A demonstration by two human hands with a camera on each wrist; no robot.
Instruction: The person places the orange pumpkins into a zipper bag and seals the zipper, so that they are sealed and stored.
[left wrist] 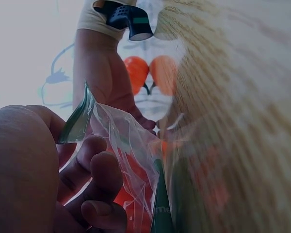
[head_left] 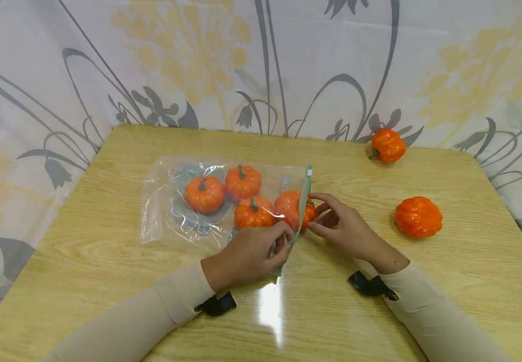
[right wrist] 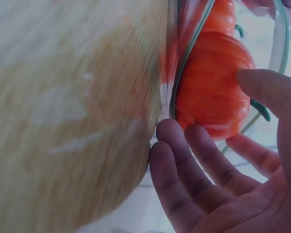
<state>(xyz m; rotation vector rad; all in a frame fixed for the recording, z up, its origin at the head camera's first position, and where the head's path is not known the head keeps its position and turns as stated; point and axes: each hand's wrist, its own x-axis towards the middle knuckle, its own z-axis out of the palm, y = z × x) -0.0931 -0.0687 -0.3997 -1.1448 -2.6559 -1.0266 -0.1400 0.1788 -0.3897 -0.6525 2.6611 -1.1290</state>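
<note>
A clear zip bag [head_left: 157,208] with a green strip along its mouth lies flat, its opening facing right. Several small orange pumpkins [head_left: 204,195] with green stems show through the plastic. My left hand [head_left: 253,251] pinches the near side of the bag's mouth. At the opening, one orange pumpkin [right wrist: 213,90] sits partly inside the bag, with its right side bare. The thumb and fingertips of my right hand [head_left: 348,229] hold that pumpkin from the right; the palm stays apart from it.
Two more orange pumpkins are on the wooden table [head_left: 120,301]: a pumpkin [head_left: 388,146] near the back edge and another pumpkin [head_left: 418,217] right of my right hand. Flower-patterned cloth [head_left: 224,65] hangs behind the table.
</note>
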